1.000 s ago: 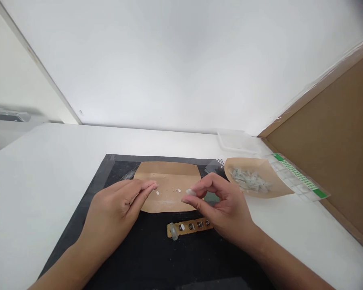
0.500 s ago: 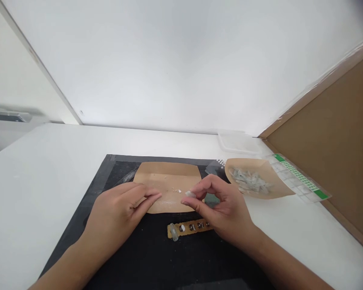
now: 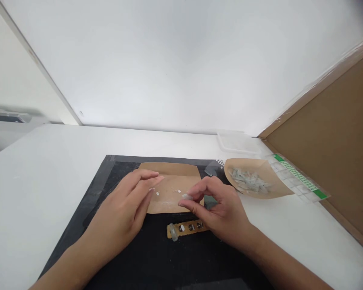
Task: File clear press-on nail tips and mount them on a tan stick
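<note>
White tabletop (image 3: 63, 161): side tray (image 3: 280, 188) holds slivers (image 3: 250, 180), central tray (image 3: 172, 206) crumbs (image 3: 178, 191); right hand (image 3: 222, 201) pinches, seemingly, one sliver (image 3: 186, 196); left hand (image 3: 125, 201), fingers parted.

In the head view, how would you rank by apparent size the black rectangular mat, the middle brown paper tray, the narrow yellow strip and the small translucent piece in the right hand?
Black rectangular mat
Middle brown paper tray
Narrow yellow strip, partly behind the right hand
Small translucent piece
</note>
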A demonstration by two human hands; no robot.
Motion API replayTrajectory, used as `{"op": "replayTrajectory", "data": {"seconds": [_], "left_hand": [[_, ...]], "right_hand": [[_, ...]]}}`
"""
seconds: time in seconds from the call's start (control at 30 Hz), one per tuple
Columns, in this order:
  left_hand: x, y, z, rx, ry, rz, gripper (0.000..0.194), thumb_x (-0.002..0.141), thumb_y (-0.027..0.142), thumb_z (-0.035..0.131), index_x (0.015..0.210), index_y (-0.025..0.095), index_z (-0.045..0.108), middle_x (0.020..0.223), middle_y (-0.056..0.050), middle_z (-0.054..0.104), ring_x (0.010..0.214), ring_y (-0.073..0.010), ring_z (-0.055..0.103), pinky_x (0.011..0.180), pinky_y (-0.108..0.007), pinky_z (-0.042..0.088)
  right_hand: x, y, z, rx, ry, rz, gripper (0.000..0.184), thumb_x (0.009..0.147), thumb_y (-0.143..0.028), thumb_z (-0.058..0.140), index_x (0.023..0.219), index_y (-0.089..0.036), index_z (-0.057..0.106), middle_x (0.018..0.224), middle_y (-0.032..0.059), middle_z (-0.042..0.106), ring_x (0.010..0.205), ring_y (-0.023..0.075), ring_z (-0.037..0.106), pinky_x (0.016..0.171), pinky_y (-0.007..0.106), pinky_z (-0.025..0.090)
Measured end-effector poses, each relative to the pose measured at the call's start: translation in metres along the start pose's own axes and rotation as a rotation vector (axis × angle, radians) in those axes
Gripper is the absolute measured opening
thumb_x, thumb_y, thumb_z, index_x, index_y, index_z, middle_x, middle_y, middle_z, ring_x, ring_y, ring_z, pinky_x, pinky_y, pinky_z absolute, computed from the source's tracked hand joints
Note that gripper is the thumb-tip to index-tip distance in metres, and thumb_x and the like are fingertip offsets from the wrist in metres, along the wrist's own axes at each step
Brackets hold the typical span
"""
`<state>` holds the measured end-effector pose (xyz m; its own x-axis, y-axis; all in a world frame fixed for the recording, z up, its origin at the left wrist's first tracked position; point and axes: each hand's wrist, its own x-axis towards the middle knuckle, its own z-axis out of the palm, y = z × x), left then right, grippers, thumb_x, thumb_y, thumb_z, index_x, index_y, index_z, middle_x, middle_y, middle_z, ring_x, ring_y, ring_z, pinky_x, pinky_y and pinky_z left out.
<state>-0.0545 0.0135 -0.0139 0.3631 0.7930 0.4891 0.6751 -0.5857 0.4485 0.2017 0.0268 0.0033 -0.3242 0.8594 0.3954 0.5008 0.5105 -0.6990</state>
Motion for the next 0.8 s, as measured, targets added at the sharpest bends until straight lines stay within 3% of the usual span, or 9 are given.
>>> {"op": "replayTrajectory", "data": {"seconds": [0.13,0.23,0.3,0.37,0.43,0.53,0.57,0.6,0.8], "left_hand": [[0.0,0.004,-0.005,-0.045,0.043,0.018,0.009,0.104,0.02,0.062,0.103,0.02,0.07,0.1,-0.005,0.072,0.096,-0.02,0.069,0.086,-0.033,0.056],[-0.003,0.004,-0.005,-0.074,0.005,-0.045,0.022,0.108,0.02,0.052,0.093,0.022,0.068,0.088,-0.001,0.072,0.086,-0.0176,0.07,0.082,-0.032,0.055],[-0.004,0.004,-0.003,-0.082,0.002,-0.089,0.027,0.109,0.017,0.043,0.116,0.024,0.068,0.1,-0.002,0.076,0.097,-0.0188,0.072,0.092,-0.034,0.056],[-0.004,0.003,-0.001,-0.092,0.033,-0.096,0.045,0.108,0.014,0.038,0.151,0.025,0.049,0.123,-0.007,0.073,0.114,-0.0207,0.07,0.1,-0.038,0.056],[-0.004,0.005,0.0,-0.104,0.058,-0.097,0.054,0.107,0.017,0.044,0.16,0.024,0.037,0.133,-0.011,0.068,0.115,-0.0217,0.068,0.094,-0.037,0.058],[-0.001,0.009,-0.002,-0.117,0.085,-0.062,0.02,0.102,0.02,0.062,0.123,0.022,0.064,0.11,-0.007,0.071,0.092,-0.0183,0.069,0.075,-0.03,0.057],[-0.001,0.011,-0.003,-0.12,0.101,-0.036,0.005,0.101,0.019,0.066,0.106,0.022,0.066,0.099,-0.004,0.071,0.084,-0.0162,0.068,0.072,-0.028,0.055],[0.0,0.012,-0.004,-0.121,0.115,-0.009,0.008,0.1,0.017,0.067,0.094,0.021,0.065,0.09,-0.002,0.07,0.08,-0.0147,0.067,0.071,-0.027,0.054],[-0.001,0.01,-0.003,-0.097,0.153,0.027,0.011,0.098,0.014,0.071,0.09,0.02,0.069,0.091,-0.001,0.074,0.083,-0.0138,0.071,0.078,-0.026,0.056]], "right_hand": [[-0.001,0.002,0.0,-0.056,-0.03,-0.031,0.023,0.092,-0.04,0.083,0.088,-0.025,0.067,0.074,-0.0062,0.074,0.065,0.013,0.068,0.073,0.033,0.045],[-0.001,0.002,0.0,-0.063,-0.03,-0.046,0.023,0.092,-0.039,0.083,0.09,-0.024,0.066,0.075,-0.0062,0.075,0.065,0.013,0.068,0.074,0.034,0.043],[-0.001,0.002,0.0,-0.062,-0.027,-0.046,0.022,0.092,-0.038,0.084,0.092,-0.025,0.066,0.074,-0.0067,0.075,0.065,0.013,0.068,0.074,0.033,0.043],[-0.001,0.001,0.0,-0.057,-0.026,-0.041,0.022,0.092,-0.038,0.084,0.096,-0.026,0.066,0.075,-0.0069,0.075,0.066,0.0136,0.069,0.073,0.033,0.042],[-0.001,0.001,0.0,-0.054,-0.027,-0.046,0.022,0.092,-0.038,0.083,0.101,-0.027,0.066,0.076,-0.0069,0.076,0.067,0.0142,0.07,0.073,0.033,0.042],[-0.002,0.001,0.001,-0.059,-0.03,-0.071,0.023,0.093,-0.039,0.083,0.106,-0.028,0.068,0.076,-0.007,0.076,0.067,0.0141,0.071,0.075,0.034,0.042],[-0.003,0.001,0.001,-0.06,-0.031,-0.076,0.023,0.093,-0.039,0.083,0.107,-0.028,0.068,0.076,-0.0069,0.076,0.066,0.0141,0.071,0.075,0.034,0.042],[-0.003,0.002,0.001,-0.062,-0.031,-0.078,0.023,0.093,-0.038,0.083,0.107,-0.028,0.068,0.075,-0.0067,0.076,0.066,0.0142,0.071,0.076,0.035,0.043],[-0.003,0.003,0.002,-0.063,-0.043,-0.09,0.021,0.093,-0.037,0.082,0.105,-0.027,0.069,0.074,-0.0067,0.076,0.064,0.0139,0.07,0.074,0.035,0.041]]}}
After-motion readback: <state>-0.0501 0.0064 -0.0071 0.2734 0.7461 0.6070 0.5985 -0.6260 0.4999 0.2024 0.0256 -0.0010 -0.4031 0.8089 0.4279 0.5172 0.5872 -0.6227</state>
